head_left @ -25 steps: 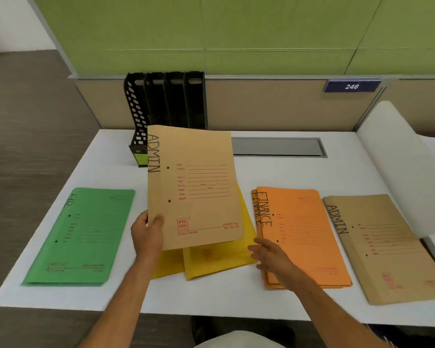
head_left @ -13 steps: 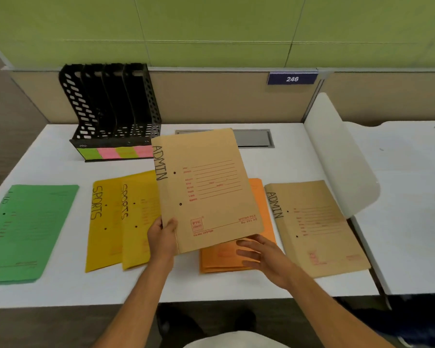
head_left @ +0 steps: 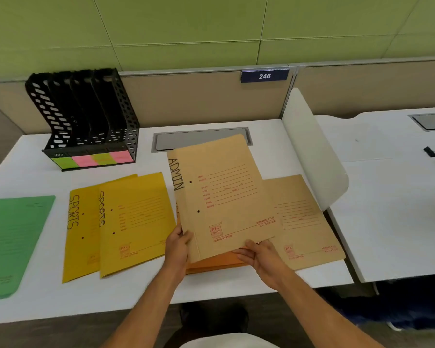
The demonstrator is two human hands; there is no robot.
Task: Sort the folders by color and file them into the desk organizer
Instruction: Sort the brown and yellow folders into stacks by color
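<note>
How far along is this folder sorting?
Sorting looks nearly done: green folder, two yellow SPORTS folders, an orange pile and a brown folder lie grouped on the desk. The left hand and right hand hold another brown ADMIN folder. The organizer looks empty; filing remains.

At frame centre, the left hand (head_left: 178, 247) and right hand (head_left: 260, 257) grip a tan ADMIN folder (head_left: 224, 197) above the orange folders (head_left: 219, 263) on the white desk (head_left: 35, 302).
</note>
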